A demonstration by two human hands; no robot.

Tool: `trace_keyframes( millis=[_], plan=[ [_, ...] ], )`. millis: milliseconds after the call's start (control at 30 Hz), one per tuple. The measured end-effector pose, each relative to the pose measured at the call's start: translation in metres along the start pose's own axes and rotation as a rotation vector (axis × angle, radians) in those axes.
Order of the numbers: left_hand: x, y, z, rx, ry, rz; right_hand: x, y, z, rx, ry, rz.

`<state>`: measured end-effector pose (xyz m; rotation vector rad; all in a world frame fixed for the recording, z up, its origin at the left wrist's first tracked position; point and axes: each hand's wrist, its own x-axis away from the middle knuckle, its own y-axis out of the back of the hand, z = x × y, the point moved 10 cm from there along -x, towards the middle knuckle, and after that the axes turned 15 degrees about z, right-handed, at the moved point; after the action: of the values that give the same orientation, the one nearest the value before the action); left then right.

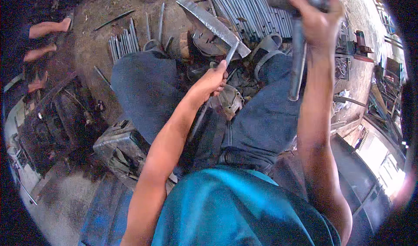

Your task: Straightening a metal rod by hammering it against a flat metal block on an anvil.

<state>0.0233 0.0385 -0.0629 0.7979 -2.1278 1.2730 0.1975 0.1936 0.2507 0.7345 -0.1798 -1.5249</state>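
My left hand (213,81) is closed around a long grey metal rod (232,53). The rod's far end lies on a flat, worn metal bar (211,23), which slants across in front of my knees. Its other end runs back between my thighs. Raised at the upper right, my right hand (320,21) grips a hammer (297,58) close to its dark, blurred head. The hammer's handle points down toward my right thigh, well apart from the rod.
Many metal rods (248,10) lie side by side beyond the bar, and a smaller bunch of rods (124,43) sits left. A dark metal box (119,145) stands by my left thigh. Another person's bare limbs (50,28) show at far left. Scrap metal (385,98) is piled far right.
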Motion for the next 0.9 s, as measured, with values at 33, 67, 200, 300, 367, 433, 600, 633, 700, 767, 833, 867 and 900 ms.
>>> trace_keyframes(
  millis=[33,67,200,300,367,433,600,633,700,767,833,867,900],
  plan=[
    [-0.002,-0.004,-0.002,0.003,0.003,0.01,0.004,0.016,0.003,-0.097,-0.102,-0.085],
    [-0.004,-0.005,-0.003,0.013,0.023,0.001,0.006,0.019,0.0,-0.09,-0.107,-0.082],
    [-0.005,0.004,0.005,0.054,0.046,0.022,0.032,-0.035,-0.027,-0.11,-0.136,0.011],
    [-0.003,0.0,0.005,-0.059,0.078,-0.077,0.057,-0.114,-0.117,0.108,-0.217,0.035],
    [-0.006,-0.004,-0.001,-0.042,0.071,0.011,0.041,-0.12,-0.108,0.172,-0.143,0.021],
    [-0.011,-0.002,-0.006,-0.024,0.054,0.01,0.024,-0.117,-0.111,0.128,-0.164,0.08],
    [0.003,0.002,-0.003,0.159,-0.027,0.032,-0.023,-0.038,-0.012,-0.156,-0.115,0.005],
    [0.004,0.006,-0.004,0.151,-0.037,-0.024,-0.013,-0.016,0.005,-0.262,-0.146,-0.205],
    [-0.002,0.0,-0.005,0.143,-0.027,-0.013,-0.01,-0.001,0.056,-0.244,-0.043,-0.211],
    [-0.002,0.0,-0.007,0.127,-0.028,-0.024,0.002,0.042,-0.014,0.138,0.05,-0.129],
    [-0.006,0.005,0.001,0.14,-0.005,0.011,0.027,-0.017,-0.031,0.017,-0.086,-0.135],
    [-0.005,0.004,0.0,0.147,-0.01,0.025,0.049,-0.057,-0.074,0.041,-0.282,0.009],
    [-0.008,-0.004,-0.008,0.136,-0.012,0.04,0.068,-0.094,-0.113,0.331,-0.356,0.108]
  ],
)
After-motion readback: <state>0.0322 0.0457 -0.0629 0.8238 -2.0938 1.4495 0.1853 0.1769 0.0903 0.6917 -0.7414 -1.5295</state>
